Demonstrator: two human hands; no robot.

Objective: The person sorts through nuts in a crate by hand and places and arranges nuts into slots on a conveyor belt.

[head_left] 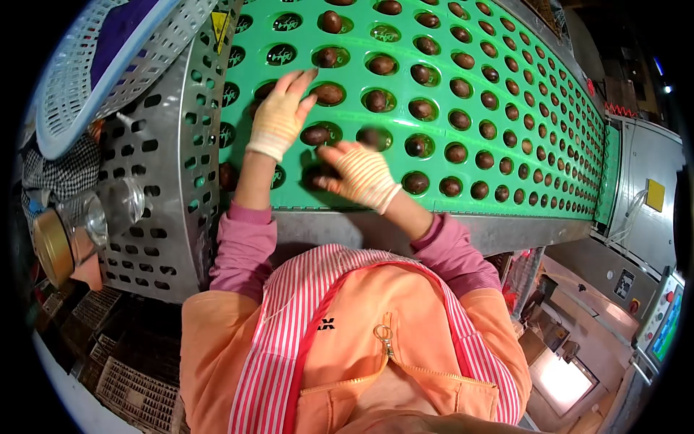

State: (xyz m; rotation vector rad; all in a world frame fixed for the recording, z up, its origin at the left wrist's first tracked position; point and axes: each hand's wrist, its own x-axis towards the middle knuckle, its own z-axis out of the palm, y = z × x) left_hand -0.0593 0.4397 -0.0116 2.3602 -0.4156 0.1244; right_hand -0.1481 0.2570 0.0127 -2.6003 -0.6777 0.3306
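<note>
A green conveyor plate (347,199) carries rows of oval pockets, most with a dark brown, egg-shaped piece in them; I cannot tell its kind. My left hand (277,119), in a striped fingerless glove, reaches over the left part. Its fingers are stretched out, between a brown piece (265,90) and another brown piece (329,94). Lower and to the right, my right hand (359,173) wears the same kind of glove, its thumb and fingers apart beside a shadowed brown piece (316,178). A blurred brown piece (374,137) lies just above it.
A perforated metal panel (163,181) borders the conveyor on the left. Beside it are a blue plastic basket (69,119) and a glass jar with a gold lid (56,246). A metal edge (434,226) runs along the front. A control screen (661,325) stands at far right.
</note>
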